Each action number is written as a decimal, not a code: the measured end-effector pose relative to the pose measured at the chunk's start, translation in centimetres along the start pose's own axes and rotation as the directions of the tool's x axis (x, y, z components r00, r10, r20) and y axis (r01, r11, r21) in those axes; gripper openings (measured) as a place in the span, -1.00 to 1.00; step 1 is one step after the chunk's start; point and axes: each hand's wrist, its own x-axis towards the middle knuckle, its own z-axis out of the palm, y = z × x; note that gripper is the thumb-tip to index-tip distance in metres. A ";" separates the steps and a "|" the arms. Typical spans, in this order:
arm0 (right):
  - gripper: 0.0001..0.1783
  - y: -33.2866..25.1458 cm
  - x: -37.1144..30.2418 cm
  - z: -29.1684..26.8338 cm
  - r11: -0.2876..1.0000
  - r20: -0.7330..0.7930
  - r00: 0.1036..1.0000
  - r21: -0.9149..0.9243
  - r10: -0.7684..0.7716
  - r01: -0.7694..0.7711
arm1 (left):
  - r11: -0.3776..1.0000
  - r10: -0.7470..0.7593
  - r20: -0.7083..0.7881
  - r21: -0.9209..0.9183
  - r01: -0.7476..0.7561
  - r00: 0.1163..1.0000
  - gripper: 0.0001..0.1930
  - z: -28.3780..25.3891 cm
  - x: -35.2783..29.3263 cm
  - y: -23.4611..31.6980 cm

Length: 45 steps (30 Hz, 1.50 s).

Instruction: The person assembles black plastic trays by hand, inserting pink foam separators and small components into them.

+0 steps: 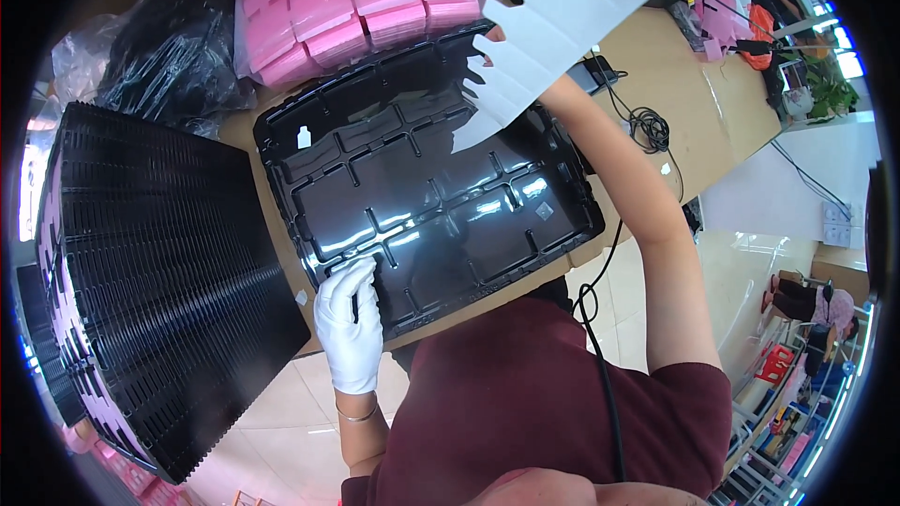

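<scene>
My left hand, in a white glove, is at the near-left corner of a black plastic tray. Its bent fingers reach over the rim and appear to grip it; part of the grip is hidden. The tray lies open side up, its floor divided by raised cross-shaped ribs. My right arm stretches to the far side, where my right hand holds a white sheet with a notched edge. Most of that hand is behind the sheet. Tilted over the tray's far right part, the sheet dips its lower corner toward the tray floor.
A tall stack of black trays stands at the left. Behind the tray are bagged pink notched sheets and dark plastic wrapping. A coiled black cable lies at the right on the brown tabletop. Another person is far right.
</scene>
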 end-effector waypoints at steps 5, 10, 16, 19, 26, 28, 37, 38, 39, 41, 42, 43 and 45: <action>-0.75 -5.1 -1.2 -1.9 0.904 0.072 0.984 -0.390 -0.161 0.177 | 1.000 -0.008 -0.010 -0.028 0.008 1.000 -0.77 -0.1 -0.3 -0.5; -0.77 -4.1 -0.3 -1.3 0.959 0.039 0.996 -0.277 0.081 -0.067 | 0.998 -0.022 0.007 -0.063 0.022 1.000 -0.76 -0.2 -0.3 -0.8; -0.76 -4.9 -0.5 -0.7 0.933 0.026 0.993 -0.340 -0.115 0.117 | 0.996 -0.016 0.047 -0.091 0.020 0.999 -0.75 -0.5 -0.2 -1.0; -0.75 -1.1 0.8 -0.9 0.797 0.018 0.970 -0.575 0.242 -0.188 | 0.995 0.067 0.051 -0.074 -0.063 0.996 -0.74 -0.3 0.4 -0.7; -0.70 -7.2 -1.2 -0.6 0.900 0.052 0.993 -0.421 -0.104 0.117 | 0.994 0.075 0.029 -0.080 -0.072 0.997 -0.70 -0.6 0.0 -1.2; -0.68 -5.3 -1.5 0.6 0.888 0.020 0.964 -0.385 -0.267 0.254 | 0.994 0.081 0.032 -0.071 -0.079 0.996 -0.70 -0.4 0.1 -1.1; -0.78 -5.7 -2.8 -1.2 0.887 0.102 0.911 0.293 -0.400 0.357 | 0.996 0.084 0.020 -0.023 -0.084 0.996 -0.66 -0.2 -0.3 -1.4; -0.80 -6.2 -3.0 -1.9 0.901 0.047 0.926 0.254 -0.375 0.352 | 0.995 0.094 0.014 -0.019 -0.094 0.995 -0.66 -0.2 -0.3 -1.4; -0.83 -7.6 -3.5 -3.0 0.872 0.180 0.965 0.483 -0.191 0.083 | 0.996 0.090 0.010 -0.015 -0.090 0.996 -0.66 -0.3 -0.4 -1.4; -0.85 -7.4 -2.7 -2.7 0.605 0.281 0.960 0.764 0.004 -0.227 | 0.996 0.084 0.002 -0.022 -0.084 0.996 -0.65 -0.3 -0.6 -1.5; -0.85 -6.1 -1.9 -2.1 0.604 0.279 0.960 0.765 0.001 -0.223 | 0.996 0.087 -0.001 -0.020 -0.087 0.996 -0.65 -0.4 -0.5 -1.4; -0.83 -4.0 -1.0 -1.3 0.499 0.300 0.954 0.829 -0.020 -0.251 | 0.995 0.092 0.009 -0.045 -0.092 0.996 -0.65 -0.4 -0.3 -1.3; -0.80 -4.0 0.3 0.2 0.381 0.338 0.939 0.878 -0.065 -0.290 | 0.995 0.079 0.002 -0.054 -0.078 0.997 -0.65 -0.5 -0.3 -1.5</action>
